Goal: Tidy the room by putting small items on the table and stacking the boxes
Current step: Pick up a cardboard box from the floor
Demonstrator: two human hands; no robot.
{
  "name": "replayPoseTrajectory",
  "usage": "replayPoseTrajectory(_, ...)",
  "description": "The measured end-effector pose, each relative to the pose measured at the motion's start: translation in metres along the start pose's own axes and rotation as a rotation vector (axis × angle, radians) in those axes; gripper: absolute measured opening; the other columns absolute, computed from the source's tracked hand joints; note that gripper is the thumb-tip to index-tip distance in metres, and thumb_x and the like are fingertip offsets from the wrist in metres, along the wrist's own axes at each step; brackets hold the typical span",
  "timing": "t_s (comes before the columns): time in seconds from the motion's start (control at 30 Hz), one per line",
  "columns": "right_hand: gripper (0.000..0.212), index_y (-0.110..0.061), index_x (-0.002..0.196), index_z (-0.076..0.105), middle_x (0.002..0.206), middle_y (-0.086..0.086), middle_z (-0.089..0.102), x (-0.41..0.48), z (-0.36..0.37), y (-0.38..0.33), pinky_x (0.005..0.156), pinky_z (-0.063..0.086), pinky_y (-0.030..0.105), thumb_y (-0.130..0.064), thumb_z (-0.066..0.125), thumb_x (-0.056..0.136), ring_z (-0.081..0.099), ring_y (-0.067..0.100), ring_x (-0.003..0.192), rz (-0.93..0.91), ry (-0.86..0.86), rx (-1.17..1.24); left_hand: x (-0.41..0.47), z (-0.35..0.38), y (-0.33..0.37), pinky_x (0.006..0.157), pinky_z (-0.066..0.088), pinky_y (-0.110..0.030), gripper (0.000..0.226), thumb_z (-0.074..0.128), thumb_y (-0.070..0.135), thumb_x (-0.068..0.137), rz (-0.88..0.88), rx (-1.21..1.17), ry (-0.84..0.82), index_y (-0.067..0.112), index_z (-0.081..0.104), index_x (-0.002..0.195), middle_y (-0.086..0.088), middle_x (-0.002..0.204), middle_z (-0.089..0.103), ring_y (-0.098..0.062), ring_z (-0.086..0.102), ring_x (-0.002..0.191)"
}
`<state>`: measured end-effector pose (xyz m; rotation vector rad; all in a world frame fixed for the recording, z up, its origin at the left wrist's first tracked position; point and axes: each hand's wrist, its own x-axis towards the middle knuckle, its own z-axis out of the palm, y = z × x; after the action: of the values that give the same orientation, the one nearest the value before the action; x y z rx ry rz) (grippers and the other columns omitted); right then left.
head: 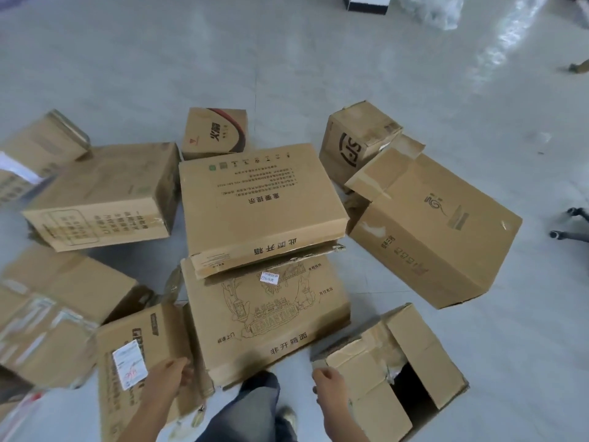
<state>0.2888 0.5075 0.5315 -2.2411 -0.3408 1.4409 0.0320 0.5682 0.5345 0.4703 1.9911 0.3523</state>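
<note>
**A:** Boxes all over the grey floor, and both hands are in at the near edge!

**B:** Left hand first: its fingers curl over the right edge of the labelled box at near left, gripping it.

**A:** And the right hand?

**B:** Curled too, pinching a flap corner of the open box at near right (torn flaps standing up, dark inside).

**A:** Between them, dead centre, there's a stack: the flat box lies on the illustrated box, covering its far part.

**B:** Left of the stack lies a long box, and right of it a big box sits askew. A small box stands just beyond the flat one.

**A:** And a trouser leg shows between the two hands, right at the near edge.
</note>
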Motion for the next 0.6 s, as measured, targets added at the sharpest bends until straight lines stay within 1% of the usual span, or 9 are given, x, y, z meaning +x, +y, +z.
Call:
replayPoseTrajectory(0.07, 0.022, -0.01, 0.064, 0.041, 0.069, 0.008, 0.04, 0.012, 0.001, -0.017, 0.061, 0.03, 0.029, -0.004, 0.045, 0.084, 0.037, 0.019, 0.067, 0.0, -0.019, -0.058, 0.011, 0.009, 0.013, 0.086, 0.043, -0.043, 0.024, 0.051, 0.008, 0.093, -0.007, -0.048, -0.001, 0.003, 0.059, 0.071, -0.019, 0.086, 0.064, -0.033, 0.057, 0.084)
replayPoseTrajectory(0.17, 0.016, -0.013, 0.073, 0.051, 0.073, 0.004, 0.052, 0.034, 0.009, -0.047, 0.062, 0.038, 0.027, -0.009, 0.048, 0.088, 0.046, 0.017, 0.067, -0.006, -0.056, -0.149, 0.025, 0.021, 0.041, 0.067, 0.043, -0.032, 0.016, 0.051, 0.009, 0.093, -0.004, -0.091, -0.018, 0.001, 0.06, 0.084, -0.015, 0.08, 0.062, -0.025, 0.055, 0.074)
replayPoseTrajectory(0.2, 0.013, -0.014, 0.076, 0.053, 0.077, 0.004, 0.055, 0.043, 0.013, -0.058, 0.065, 0.04, 0.027, -0.011, 0.049, 0.088, 0.049, 0.018, 0.071, -0.015, -0.068, -0.185, 0.029, 0.025, 0.051, 0.066, 0.043, -0.031, 0.014, 0.05, 0.009, 0.094, 0.028, -0.083, -0.022, 0.002, 0.06, 0.087, -0.013, 0.08, 0.062, -0.023, 0.055, 0.073)
replayPoseTrajectory(0.27, 0.007, -0.014, 0.084, 0.055, 0.089, 0.005, 0.06, 0.061, 0.026, -0.082, 0.072, 0.044, 0.029, -0.015, 0.05, 0.089, 0.053, 0.019, 0.081, -0.046, -0.098, -0.277, 0.044, 0.032, 0.072, 0.077, 0.046, -0.035, 0.014, 0.049, 0.01, 0.095, 0.083, -0.056, -0.028, 0.004, 0.061, 0.089, -0.011, 0.084, 0.063, -0.021, 0.058, 0.077)
replayPoseTrajectory(0.3, 0.006, -0.013, 0.088, 0.055, 0.092, 0.005, 0.061, 0.072, 0.033, -0.093, 0.072, 0.045, 0.028, -0.017, 0.05, 0.089, 0.053, 0.018, 0.081, -0.068, -0.114, -0.322, 0.054, 0.033, 0.081, 0.083, 0.046, -0.037, 0.014, 0.049, 0.011, 0.095, 0.085, -0.05, -0.033, 0.005, 0.06, 0.09, -0.011, 0.086, 0.063, -0.022, 0.058, 0.08)
replayPoseTrajectory(0.4, 0.017, -0.013, 0.106, 0.054, 0.099, 0.001, 0.058, 0.105, 0.055, -0.123, 0.064, 0.04, 0.02, -0.017, 0.046, 0.092, 0.052, 0.012, 0.077, -0.133, -0.162, -0.486, 0.095, 0.042, 0.104, 0.088, 0.045, -0.04, 0.012, 0.05, 0.013, 0.095, 0.075, -0.039, -0.018, 0.009, 0.059, 0.09, -0.011, 0.09, 0.063, -0.026, 0.059, 0.087)
replayPoseTrajectory(0.5, 0.03, -0.015, 0.123, 0.05, 0.121, 0.002, 0.051, 0.149, 0.074, -0.14, 0.069, 0.041, 0.019, -0.02, 0.045, 0.094, 0.053, 0.012, 0.088, -0.233, -0.171, -0.729, 0.141, 0.052, 0.116, 0.081, 0.044, -0.039, 0.013, 0.049, 0.015, 0.094, 0.092, -0.015, -0.006, 0.011, 0.058, 0.084, -0.013, 0.092, 0.062, -0.025, 0.057, 0.086)
replayPoseTrajectory(0.57, 0.033, -0.016, 0.127, 0.047, 0.128, 0.002, 0.045, 0.184, 0.087, -0.147, 0.081, 0.045, 0.023, -0.019, 0.045, 0.094, 0.052, 0.015, 0.103, -0.285, -0.168, -0.853, 0.175, 0.06, 0.121, 0.073, 0.04, -0.034, 0.012, 0.049, 0.014, 0.092, 0.094, -0.017, 0.02, 0.009, 0.058, 0.086, -0.016, 0.092, 0.061, -0.024, 0.053, 0.082)
replayPoseTrajectory(0.6, 0.035, -0.017, 0.129, 0.045, 0.13, 0.002, 0.043, 0.202, 0.094, -0.149, 0.089, 0.044, 0.026, -0.019, 0.045, 0.094, 0.048, 0.016, 0.112, -0.31, -0.165, -0.921, 0.193, 0.065, 0.122, 0.073, 0.04, -0.034, 0.013, 0.049, 0.014, 0.091, 0.081, -0.024, 0.048, 0.007, 0.06, 0.092, -0.018, 0.095, 0.061, -0.025, 0.053, 0.084)
